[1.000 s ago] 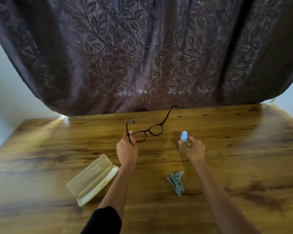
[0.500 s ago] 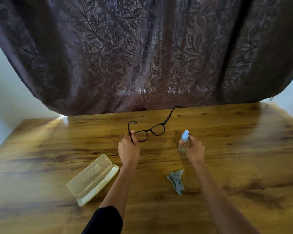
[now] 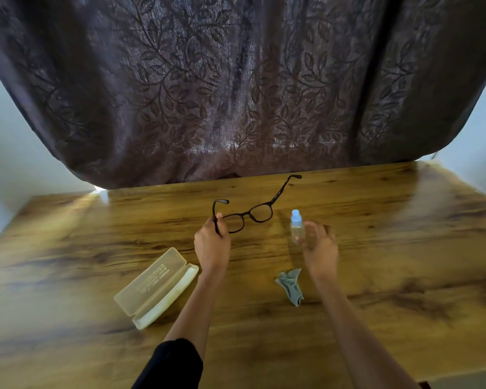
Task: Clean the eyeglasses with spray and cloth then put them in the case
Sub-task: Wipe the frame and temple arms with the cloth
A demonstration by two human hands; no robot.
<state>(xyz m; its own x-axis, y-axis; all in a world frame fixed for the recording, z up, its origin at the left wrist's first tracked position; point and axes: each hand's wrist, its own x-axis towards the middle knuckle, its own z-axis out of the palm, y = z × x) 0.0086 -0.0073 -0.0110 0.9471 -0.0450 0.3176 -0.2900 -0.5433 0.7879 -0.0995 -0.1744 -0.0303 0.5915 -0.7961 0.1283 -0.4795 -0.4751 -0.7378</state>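
My left hand (image 3: 211, 244) holds the black eyeglasses (image 3: 249, 216) by one temple, just above the wooden table (image 3: 390, 234), with both temples unfolded and the lenses pointing right and away. A small clear spray bottle (image 3: 296, 227) with a blue cap stands upright on the table. My right hand (image 3: 319, 247) is right beside it with its fingers spread, fingertips by the bottle's base. A crumpled grey-blue cloth (image 3: 291, 286) lies below my right hand. The translucent glasses case (image 3: 155, 287) lies open near my left forearm.
A dark leaf-patterned curtain (image 3: 236, 94) hangs along the table's far edge, just behind the glasses. Pale walls show at both sides. The near edge of the table shows at the bottom right.
The spray bottle went from tilted in my right hand to upright on the table, and that hand's fingers have spread. The glasses have shifted slightly in my left hand.
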